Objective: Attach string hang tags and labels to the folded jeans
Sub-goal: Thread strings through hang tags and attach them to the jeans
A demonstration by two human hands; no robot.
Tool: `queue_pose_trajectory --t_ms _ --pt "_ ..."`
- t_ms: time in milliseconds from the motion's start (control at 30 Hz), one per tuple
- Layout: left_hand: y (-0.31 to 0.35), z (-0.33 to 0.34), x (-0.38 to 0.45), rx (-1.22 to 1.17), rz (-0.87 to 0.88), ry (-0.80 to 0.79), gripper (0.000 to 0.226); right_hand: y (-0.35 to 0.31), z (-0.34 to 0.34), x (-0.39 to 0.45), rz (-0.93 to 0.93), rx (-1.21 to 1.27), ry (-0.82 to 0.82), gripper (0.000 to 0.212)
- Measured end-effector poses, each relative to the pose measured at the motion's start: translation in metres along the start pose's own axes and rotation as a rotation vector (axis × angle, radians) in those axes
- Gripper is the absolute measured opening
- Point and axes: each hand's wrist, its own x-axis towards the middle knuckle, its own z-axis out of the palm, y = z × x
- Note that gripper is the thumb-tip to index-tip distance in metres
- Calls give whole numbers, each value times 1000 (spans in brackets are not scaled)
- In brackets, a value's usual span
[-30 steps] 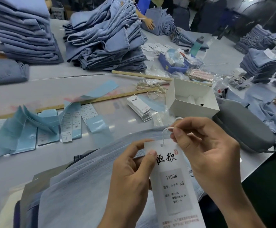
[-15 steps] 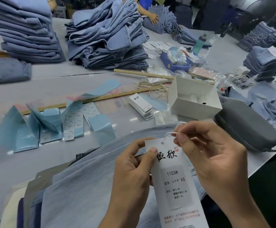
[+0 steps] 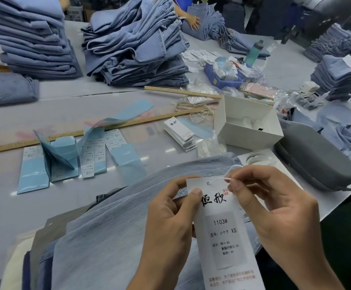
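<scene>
A long white hang tag printed "1103# XS" is held up in front of me over the light blue folded jeans. My left hand pinches the tag's upper left edge between thumb and fingers. My right hand pinches the white string that runs from the hole at the tag's top. A small stack of spare hang tags lies on the table beyond. Blue-backed label sheets are spread at the left.
Tall piles of folded jeans stand at the back, another pile at back left. An open white box, a grey case, two wooden rulers and loose string lie nearby. Another person's hand rests on denim far back.
My right hand has drawn the string a little to the right, so a short length now runs taut from the tag's hole. The tag stays in my left hand.
</scene>
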Motion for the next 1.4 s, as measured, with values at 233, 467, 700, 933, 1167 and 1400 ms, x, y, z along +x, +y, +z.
queue_pose_trajectory --t_ms 233,467,700,933,1167,1400 --pt "0 -1 2 17 47 -53 13 2 -4 -1 -69 -128 -26 10" --pt "-2 -7 4 -27 63 -182 37 4 0 -7 -66 -183 -65 7" --pt "-11 -10 12 39 65 -207 38 12 10 -12 4 -115 -78 8" --pt "-22 -11 17 142 101 -183 19 20 21 -21 38 -104 -75 9" --pt "-32 -14 20 172 115 -115 18 27 28 -26 32 -156 -29 15" --pt "-33 -31 25 615 375 88 30 37 31 -28 -21 -241 7 10"
